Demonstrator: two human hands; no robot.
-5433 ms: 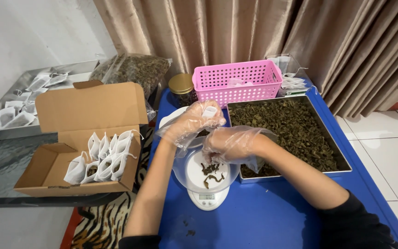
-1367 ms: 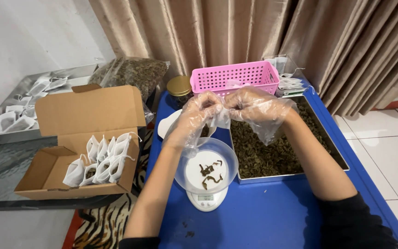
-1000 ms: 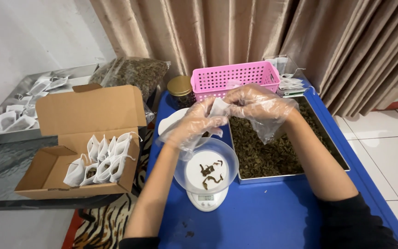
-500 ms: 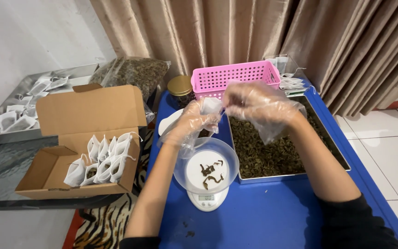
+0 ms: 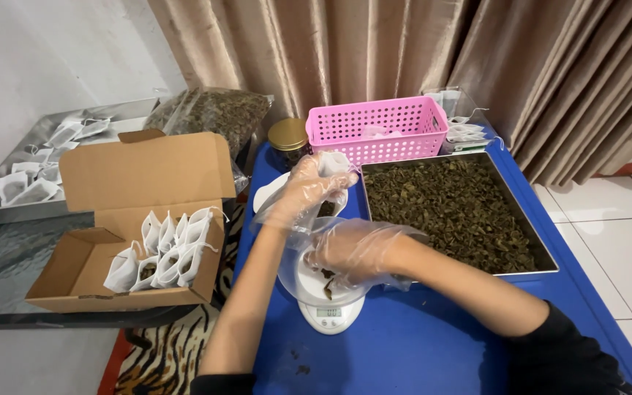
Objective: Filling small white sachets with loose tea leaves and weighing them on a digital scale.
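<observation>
Right hand (image 5: pixel 356 252), gloved and cupped, reaching down into the clear cup on the small white scale (image 5: pixel 328 311).

Fingers are curled over the dried leaves (image 5: pixel 326 281) in the cup; whether they pinch any I cannot tell. My left hand (image 5: pixel 305 190), gloved too, pinches a small white filter bag (image 5: pixel 333 164) above the cup. Best done, I judge, with the bag's mouth wide and close over the cup, so no crumbs fall on the blue table (image 5: pixel 433 351). Beside me sit the metal tray of leaves (image 5: pixel 453 208), a pink basket (image 5: pixel 378 130), a gold-lidded jar (image 5: pixel 288 140) and the cardboard box of filled bags (image 5: pixel 148 227); my forearms cross, crowding the cup.
</observation>
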